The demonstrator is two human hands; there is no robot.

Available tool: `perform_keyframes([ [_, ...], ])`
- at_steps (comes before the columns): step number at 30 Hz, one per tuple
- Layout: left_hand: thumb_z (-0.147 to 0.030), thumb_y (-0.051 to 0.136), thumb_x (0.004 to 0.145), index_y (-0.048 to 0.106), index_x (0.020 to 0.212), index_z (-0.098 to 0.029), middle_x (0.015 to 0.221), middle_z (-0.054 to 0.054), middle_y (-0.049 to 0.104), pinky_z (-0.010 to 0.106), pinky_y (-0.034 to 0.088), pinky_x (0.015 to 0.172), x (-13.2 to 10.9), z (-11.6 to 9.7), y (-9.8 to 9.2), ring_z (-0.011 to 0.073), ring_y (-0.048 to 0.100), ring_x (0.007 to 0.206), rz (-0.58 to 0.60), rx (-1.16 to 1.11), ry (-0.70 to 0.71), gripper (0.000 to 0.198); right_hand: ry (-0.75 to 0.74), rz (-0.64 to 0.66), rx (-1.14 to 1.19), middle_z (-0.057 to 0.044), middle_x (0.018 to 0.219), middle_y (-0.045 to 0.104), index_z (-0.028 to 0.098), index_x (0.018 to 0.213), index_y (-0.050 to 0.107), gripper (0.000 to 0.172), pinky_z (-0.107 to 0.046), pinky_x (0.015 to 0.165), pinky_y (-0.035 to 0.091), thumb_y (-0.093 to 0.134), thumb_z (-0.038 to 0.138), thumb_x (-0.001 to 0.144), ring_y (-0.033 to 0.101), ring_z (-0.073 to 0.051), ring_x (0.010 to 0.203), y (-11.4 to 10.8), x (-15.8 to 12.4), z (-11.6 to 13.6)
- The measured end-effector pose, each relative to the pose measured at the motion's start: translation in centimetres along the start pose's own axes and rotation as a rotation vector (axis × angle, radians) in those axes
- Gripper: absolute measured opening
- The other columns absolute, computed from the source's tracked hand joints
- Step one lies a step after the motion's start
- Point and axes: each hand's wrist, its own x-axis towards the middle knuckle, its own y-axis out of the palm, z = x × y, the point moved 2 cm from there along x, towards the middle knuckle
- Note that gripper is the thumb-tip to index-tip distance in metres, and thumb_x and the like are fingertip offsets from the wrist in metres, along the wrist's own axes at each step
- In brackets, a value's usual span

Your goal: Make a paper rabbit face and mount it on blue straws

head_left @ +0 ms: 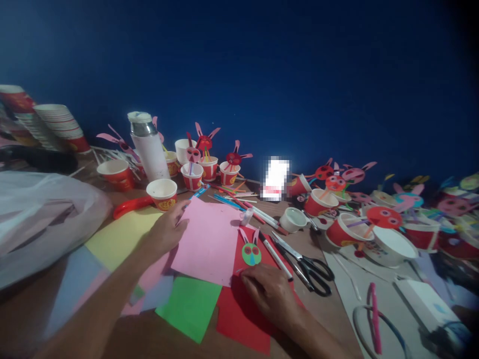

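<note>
Evidently, my hands are apart: the left hand point(169, 228) clamps the pink sheet point(209, 239) by its edge, presumably to steady it, while the right hand point(275, 289), grip undeterminable, curls just below the green rabbit face point(251, 254).

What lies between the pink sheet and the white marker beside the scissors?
In the head view, a green rabbit face lies on red paper between the pink sheet and the white marker.
</note>
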Motion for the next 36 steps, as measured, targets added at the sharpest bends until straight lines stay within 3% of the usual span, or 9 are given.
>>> perform_keyframes([
  [5, -0.033, 0.067, 0.073, 0.054, 0.125, -0.018, 0.128, 0.015, 0.061, 0.03, 0.053, 0.084, -0.4, -1.5, -2.1, 0.0284, 0.06, 0.113, 0.186, -0.344, -0.042, 0.055, 0.207, -0.094, 0.207, -0.009, 0.097, 0.071, 0.02, 0.097, 0.066, 0.019, -0.034, 0.081, 0.048, 0.05, 0.027, 0.091, 0.065, -0.022, 0.091, -0.7, 0.5, -0.5],
  [8, -0.031, 0.071, 0.071, 0.058, 0.12, -0.021, 0.123, 0.012, 0.065, 0.029, 0.054, 0.082, -0.5, -1.7, -3.3, 0.0286, 0.061, 0.112, 0.194, -0.453, -0.029, 0.051, 0.365, -0.146, 0.424, -0.011, 0.108, 0.068, 0.02, 0.106, 0.063, 0.024, -0.038, 0.087, 0.048, 0.054, 0.035, 0.09, 0.063, -0.023, 0.099, -0.6, 0.9, -0.8],
  [14, -0.028, 0.072, 0.071, 0.06, 0.12, -0.026, 0.126, 0.01, 0.063, 0.031, 0.057, 0.076, -1.0, -1.8, -3.0, 0.0296, 0.063, 0.108, 0.203, -0.514, -0.045, 0.051, 0.507, -0.2, 0.916, -0.004, 0.084, 0.067, 0.022, 0.102, 0.055, 0.037, -0.031, 0.07, 0.05, 0.061, 0.052, 0.081, 0.063, -0.017, 0.074, -0.8, 1.9, -0.3],
  [18, -0.028, 0.073, 0.069, 0.069, 0.103, -0.025, 0.128, 0.008, 0.061, 0.03, 0.056, 0.078, -1.4, -2.4, -2.0, 0.0312, 0.058, 0.115, 0.204, -0.452, -0.003, 0.034, 0.602, -0.165, 0.961, -0.001, 0.068, 0.063, 0.019, 0.086, 0.058, 0.038, -0.028, 0.061, 0.046, 0.066, 0.054, 0.075, 0.059, -0.017, 0.065, -1.1, 1.9, 0.0],
  [22, -0.028, 0.073, 0.067, 0.071, 0.088, -0.023, 0.113, 0.009, 0.068, 0.033, 0.055, 0.081, -1.7, -2.8, -1.0, 0.0331, 0.057, 0.116, 0.224, -0.379, 0.056, 0.022, 0.722, -0.155, 0.891, 0.0, 0.059, 0.059, 0.017, 0.064, 0.058, 0.037, -0.026, 0.051, 0.039, 0.071, 0.052, 0.07, 0.05, -0.013, 0.053, -1.2, 1.7, 0.3],
  [26, -0.026, 0.07, 0.071, 0.068, 0.104, -0.025, 0.11, 0.009, 0.069, 0.031, 0.056, 0.078, -1.8, -2.7, -0.3, 0.0286, 0.064, 0.104, 0.303, -0.381, 0.074, 0.033, 0.769, -0.087, 0.945, 0.001, 0.055, 0.057, 0.016, 0.062, 0.059, 0.034, -0.024, 0.046, 0.033, 0.07, 0.046, 0.072, 0.046, -0.01, 0.047, -1.2, 1.7, 0.6],
  [30, -0.026, 0.069, 0.073, 0.06, 0.122, -0.024, 0.112, 0.01, 0.068, 0.03, 0.055, 0.079, -1.7, -2.3, -0.3, 0.0287, 0.063, 0.107, 0.307, -0.383, 0.061, 0.05, 0.736, -0.064, 0.952, 0.002, 0.058, 0.061, 0.016, 0.068, 0.062, 0.024, -0.023, 0.049, 0.037, 0.068, 0.038, 0.075, 0.05, -0.011, 0.05, -0.9, 1.5, 0.5],
  [33, -0.026, 0.069, 0.073, 0.059, 0.123, -0.023, 0.117, 0.011, 0.066, 0.029, 0.053, 0.082, -1.8, -2.4, -0.2, 0.0286, 0.06, 0.112, 0.326, -0.369, 0.053, 0.051, 0.724, -0.047, 0.992, 0.002, 0.062, 0.063, 0.017, 0.073, 0.063, 0.018, -0.024, 0.052, 0.039, 0.066, 0.035, 0.075, 0.053, -0.012, 0.052, -0.6, 1.4, 0.5],
  [36, -0.03, 0.071, 0.073, 0.054, 0.126, -0.023, 0.116, 0.01, 0.066, 0.027, 0.053, 0.078, -1.9, -2.5, 0.1, 0.0255, 0.063, 0.104, 0.321, -0.444, -0.006, 0.056, 0.737, -0.046, 0.992, 0.003, 0.058, 0.059, 0.018, 0.07, 0.061, 0.019, -0.024, 0.049, 0.036, 0.065, 0.036, 0.075, 0.048, -0.011, 0.048, -0.6, 1.5, 0.5],
])
